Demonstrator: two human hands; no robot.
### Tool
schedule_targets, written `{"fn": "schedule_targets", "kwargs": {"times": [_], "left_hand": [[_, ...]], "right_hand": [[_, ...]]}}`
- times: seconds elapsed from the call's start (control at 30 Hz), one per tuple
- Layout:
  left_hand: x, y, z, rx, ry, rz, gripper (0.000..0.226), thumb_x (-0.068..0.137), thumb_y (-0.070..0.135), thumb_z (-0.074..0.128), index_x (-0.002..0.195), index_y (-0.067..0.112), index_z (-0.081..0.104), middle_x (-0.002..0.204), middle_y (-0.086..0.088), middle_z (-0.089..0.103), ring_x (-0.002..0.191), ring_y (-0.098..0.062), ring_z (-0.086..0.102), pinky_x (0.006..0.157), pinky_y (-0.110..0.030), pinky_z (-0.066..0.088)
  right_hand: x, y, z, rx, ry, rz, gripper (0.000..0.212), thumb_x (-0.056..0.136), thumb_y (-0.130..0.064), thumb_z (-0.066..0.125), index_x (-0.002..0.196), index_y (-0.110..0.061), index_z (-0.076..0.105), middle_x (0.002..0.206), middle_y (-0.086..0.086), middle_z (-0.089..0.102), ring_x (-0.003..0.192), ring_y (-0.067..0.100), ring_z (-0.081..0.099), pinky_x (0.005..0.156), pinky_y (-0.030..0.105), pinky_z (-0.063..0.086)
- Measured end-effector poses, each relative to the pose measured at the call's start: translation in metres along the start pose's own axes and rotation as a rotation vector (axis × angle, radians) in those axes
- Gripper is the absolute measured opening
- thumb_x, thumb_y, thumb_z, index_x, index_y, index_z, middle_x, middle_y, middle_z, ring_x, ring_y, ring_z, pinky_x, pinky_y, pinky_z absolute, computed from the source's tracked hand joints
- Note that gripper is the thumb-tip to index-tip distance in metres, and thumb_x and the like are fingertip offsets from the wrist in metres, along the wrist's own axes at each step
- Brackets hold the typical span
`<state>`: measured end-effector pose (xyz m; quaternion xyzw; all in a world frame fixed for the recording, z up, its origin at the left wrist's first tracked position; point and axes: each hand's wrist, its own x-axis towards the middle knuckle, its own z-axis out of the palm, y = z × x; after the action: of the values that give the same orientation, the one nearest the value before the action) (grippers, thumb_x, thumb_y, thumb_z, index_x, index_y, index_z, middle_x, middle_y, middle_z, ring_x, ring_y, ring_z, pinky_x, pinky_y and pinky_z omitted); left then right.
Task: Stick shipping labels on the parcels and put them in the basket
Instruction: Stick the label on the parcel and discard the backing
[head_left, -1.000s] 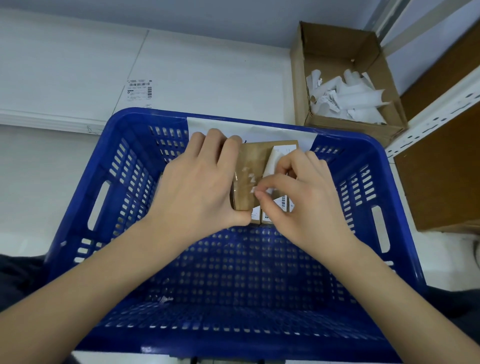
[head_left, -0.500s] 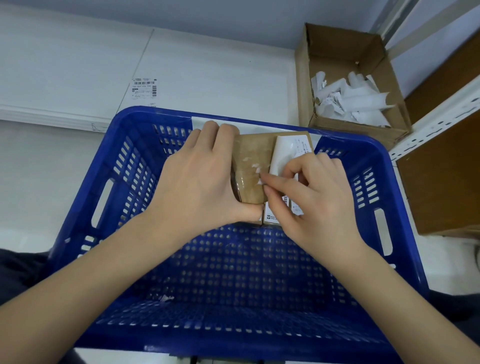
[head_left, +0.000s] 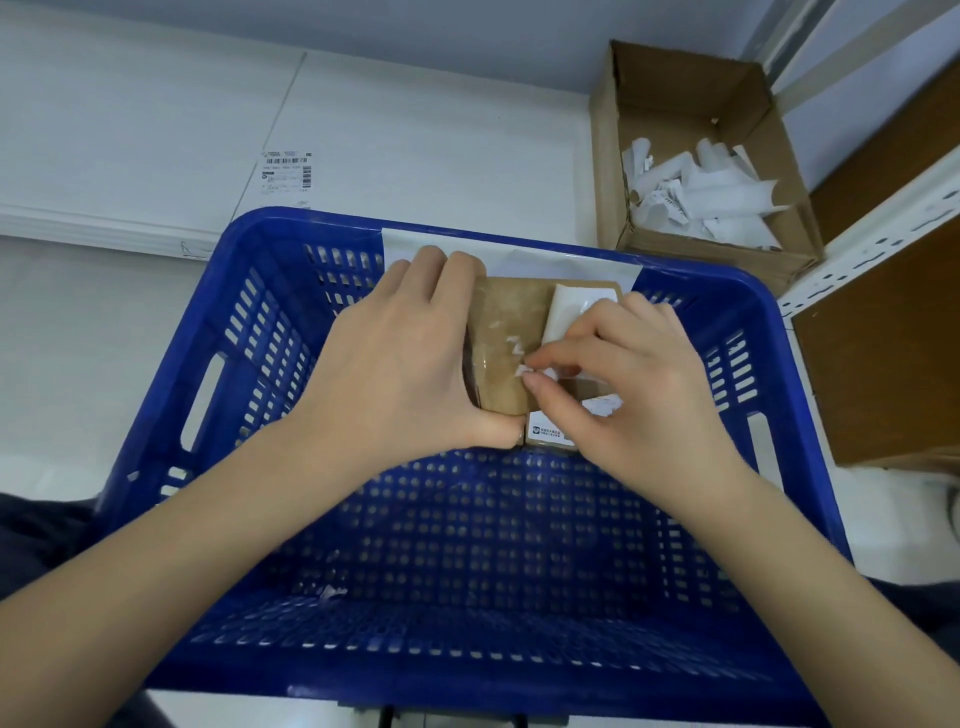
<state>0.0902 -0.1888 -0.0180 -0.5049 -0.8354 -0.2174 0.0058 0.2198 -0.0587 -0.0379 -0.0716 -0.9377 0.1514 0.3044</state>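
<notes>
Gripping the brown parcel (head_left: 506, 345) with my left hand (head_left: 400, 358) over the blue basket (head_left: 218, 332), right hand (head_left: 631, 382) pinching the white label (head_left: 569, 317) on top of it.

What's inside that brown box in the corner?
The cardboard box holds curled white strips of label backing paper. Whatever lies beneath that pile is covered.

We seem to be in a packing or stockroom: a blue plastic basket (head_left: 249, 332), a cardboard box (head_left: 613, 156) of peeled label backings (head_left: 711, 197), metal shelving (head_left: 883, 228) and a printed shipping label (head_left: 287, 171) on white boards
</notes>
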Motion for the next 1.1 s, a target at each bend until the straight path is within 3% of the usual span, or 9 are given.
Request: {"fn": "schedule_targets", "kwargs": {"times": [0.13, 0.27, 0.43, 0.53, 0.67, 0.73, 0.9, 1.1], "left_hand": [[0.000, 0.002, 0.002, 0.046, -0.050, 0.049, 0.081, 0.042, 0.056, 0.065, 0.104, 0.006, 0.056, 0.091, -0.005, 0.056, 0.079, -0.026, 0.056, 0.049, -0.038, 0.051], [0.000, 0.002, 0.006, 0.104, -0.101, 0.074, 0.082, 0.034, 0.043, 0.082, 0.101, 0.003, 0.058, 0.090, -0.009, 0.057, 0.076, -0.030, 0.054, 0.043, -0.037, 0.048], [0.001, -0.001, 0.007, 0.113, -0.096, 0.067, 0.078, 0.039, 0.053, 0.067, 0.101, 0.006, 0.057, 0.089, -0.006, 0.055, 0.076, -0.028, 0.053, 0.046, -0.039, 0.050], [0.002, -0.004, 0.004, 0.094, -0.157, 0.062, 0.081, 0.041, 0.059, 0.062, 0.105, 0.010, 0.055, 0.091, -0.002, 0.054, 0.078, -0.025, 0.053, 0.053, -0.039, 0.051], [0.009, -0.004, -0.005, -0.031, -0.321, 0.006, 0.089, 0.046, 0.057, 0.080, 0.120, 0.021, 0.046, 0.104, 0.009, 0.051, 0.090, -0.014, 0.051, 0.078, -0.037, 0.048], [0.011, -0.002, -0.010, -0.122, -0.372, -0.028, 0.091, 0.048, 0.052, 0.083, 0.124, 0.025, 0.043, 0.109, 0.014, 0.050, 0.093, -0.009, 0.051, 0.083, -0.033, 0.045], [0.012, -0.002, -0.017, -0.226, -0.414, -0.060, 0.092, 0.046, 0.051, 0.082, 0.125, 0.028, 0.042, 0.109, 0.020, 0.048, 0.097, -0.005, 0.051, 0.086, -0.030, 0.044], [0.011, -0.004, -0.015, -0.180, -0.373, -0.041, 0.094, 0.047, 0.052, 0.082, 0.127, 0.026, 0.041, 0.112, 0.016, 0.049, 0.095, -0.006, 0.050, 0.083, -0.029, 0.044]], "right_hand": [[0.002, -0.002, -0.003, 0.043, -0.092, 0.070, 0.017, 0.082, -0.028, 0.061, 0.076, -0.017, 0.073, 0.070, -0.005, 0.055, 0.072, 0.017, 0.049, 0.071, 0.030, 0.035], [0.004, -0.007, 0.002, -0.161, -0.139, -0.050, 0.019, 0.082, -0.021, 0.057, 0.070, -0.012, 0.069, 0.070, 0.000, 0.054, 0.071, 0.022, 0.049, 0.072, 0.025, 0.024], [0.007, -0.009, 0.007, -0.282, -0.202, -0.212, 0.014, 0.084, -0.009, 0.057, 0.072, -0.004, 0.059, 0.075, 0.010, 0.052, 0.074, 0.026, 0.042, 0.070, 0.031, 0.021], [0.004, -0.007, 0.005, -0.309, -0.273, -0.241, 0.009, 0.085, -0.010, 0.055, 0.078, -0.004, 0.057, 0.078, 0.011, 0.050, 0.073, 0.028, 0.044, 0.068, 0.034, 0.024], [0.006, -0.004, -0.001, -0.239, -0.329, -0.241, 0.011, 0.089, -0.010, 0.051, 0.082, -0.003, 0.057, 0.082, 0.013, 0.051, 0.076, 0.030, 0.045, 0.067, 0.038, 0.035], [0.007, -0.003, -0.004, -0.182, -0.316, -0.220, 0.015, 0.091, -0.009, 0.049, 0.082, -0.002, 0.057, 0.083, 0.014, 0.052, 0.076, 0.030, 0.046, 0.067, 0.041, 0.038], [0.004, 0.000, -0.012, -0.095, -0.301, -0.181, 0.014, 0.093, -0.010, 0.050, 0.084, -0.001, 0.057, 0.085, 0.012, 0.051, 0.078, 0.026, 0.044, 0.070, 0.040, 0.039], [0.000, 0.008, -0.010, 0.025, -0.204, -0.115, 0.022, 0.090, -0.024, 0.063, 0.101, -0.008, 0.070, 0.085, 0.007, 0.055, 0.079, 0.022, 0.047, 0.067, 0.037, 0.041]]}}
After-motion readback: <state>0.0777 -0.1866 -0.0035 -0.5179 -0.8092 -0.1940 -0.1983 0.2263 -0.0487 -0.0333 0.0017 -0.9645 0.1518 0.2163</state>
